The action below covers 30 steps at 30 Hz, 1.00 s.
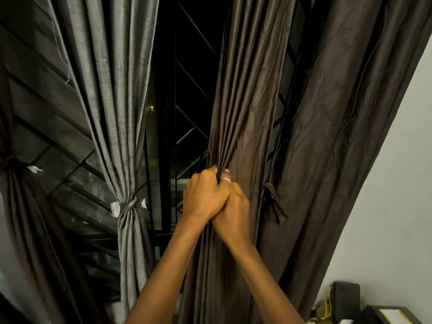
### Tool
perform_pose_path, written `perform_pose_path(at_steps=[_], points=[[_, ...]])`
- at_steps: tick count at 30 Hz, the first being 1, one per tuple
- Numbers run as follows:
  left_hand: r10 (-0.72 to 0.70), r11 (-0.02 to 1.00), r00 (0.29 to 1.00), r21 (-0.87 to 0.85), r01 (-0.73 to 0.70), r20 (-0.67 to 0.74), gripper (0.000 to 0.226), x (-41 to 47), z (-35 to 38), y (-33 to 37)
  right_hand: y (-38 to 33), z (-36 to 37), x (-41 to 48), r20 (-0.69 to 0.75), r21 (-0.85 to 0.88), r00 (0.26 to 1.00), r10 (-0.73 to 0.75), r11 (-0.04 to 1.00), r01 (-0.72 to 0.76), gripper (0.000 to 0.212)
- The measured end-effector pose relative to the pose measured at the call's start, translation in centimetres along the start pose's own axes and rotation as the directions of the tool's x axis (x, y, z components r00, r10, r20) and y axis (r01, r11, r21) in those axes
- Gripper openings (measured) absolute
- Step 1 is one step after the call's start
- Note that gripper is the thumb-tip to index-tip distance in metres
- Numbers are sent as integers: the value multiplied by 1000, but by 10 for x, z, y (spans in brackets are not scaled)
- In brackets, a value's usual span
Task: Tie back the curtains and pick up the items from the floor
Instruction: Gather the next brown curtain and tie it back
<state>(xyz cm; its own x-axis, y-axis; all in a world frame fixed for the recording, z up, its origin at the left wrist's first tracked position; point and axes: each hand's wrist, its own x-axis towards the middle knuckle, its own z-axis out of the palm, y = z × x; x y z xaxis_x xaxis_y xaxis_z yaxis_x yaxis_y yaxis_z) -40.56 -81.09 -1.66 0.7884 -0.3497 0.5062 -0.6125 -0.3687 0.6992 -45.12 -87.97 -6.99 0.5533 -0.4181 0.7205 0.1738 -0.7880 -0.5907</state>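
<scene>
A dark brown embroidered curtain [243, 113] hangs in the middle, its folds bunched together at hand height. My left hand [203, 195] and my right hand [235, 206] are pressed side by side, both closed around the gathered folds. A ring shows on a finger of the right hand. A loose brown fabric strip [274, 202] dangles from the curtain just right of my hands. To the left, a grey curtain [117, 101] is bound with a knotted grey tie [127, 206]. At the far left edge another dark curtain [14, 206] is also tied.
Behind the curtains is a dark window with a black metal grille [187, 94]. A wider brown curtain panel [339, 136] hangs loose against the white wall [397, 195]. A dark box and yellow cord [327, 305] sit at the bottom right.
</scene>
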Motion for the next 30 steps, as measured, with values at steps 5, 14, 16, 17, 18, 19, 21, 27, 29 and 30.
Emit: perform_pose_path(at_steps=[5, 14, 16, 17, 18, 19, 21, 27, 29, 30], points=[[-4, 1000, 1000, -15, 4, 14, 34, 3, 3, -6, 3, -14, 6, 171, 366, 960, 220, 891, -269, 30], [81, 996, 989, 17, -84, 127, 26, -5, 9, -6, -35, -31, 39, 166, 122, 895, 414, 892, -435, 88], [77, 995, 981, 47, -86, 178, 18, -5, 10, -10, -31, -26, 46, 98, -9, 912, 399, 916, -400, 61], [86, 996, 971, 14, -91, 225, 11, -6, 9, -13, -28, -26, 47, 74, -48, 920, 384, 923, -381, 48], [102, 995, 955, -30, -98, 279, 22, -6, 7, -18, -24, -26, 47, 57, -67, 927, 371, 928, -367, 43], [121, 992, 930, -70, -103, 346, 44, -7, 3, -23, -21, -29, 47, 43, -67, 932, 361, 931, -358, 42], [135, 984, 905, -161, -74, 405, 61, -8, -7, -32, -17, -36, 46, 27, -17, 946, 323, 946, -323, 44], [-42, 995, 983, -94, 25, -179, 40, -2, -19, -49, -10, -44, 40, 27, 38, 970, 242, 969, -243, 50], [-97, 994, 982, 33, 104, -163, 54, 8, -15, -54, -10, -44, 38, 19, 41, 976, 217, 975, -218, 50], [-138, 987, 984, 67, 146, -116, 62, 12, -12, -55, -10, -43, 38, 20, 39, 978, 210, 977, -210, 50]])
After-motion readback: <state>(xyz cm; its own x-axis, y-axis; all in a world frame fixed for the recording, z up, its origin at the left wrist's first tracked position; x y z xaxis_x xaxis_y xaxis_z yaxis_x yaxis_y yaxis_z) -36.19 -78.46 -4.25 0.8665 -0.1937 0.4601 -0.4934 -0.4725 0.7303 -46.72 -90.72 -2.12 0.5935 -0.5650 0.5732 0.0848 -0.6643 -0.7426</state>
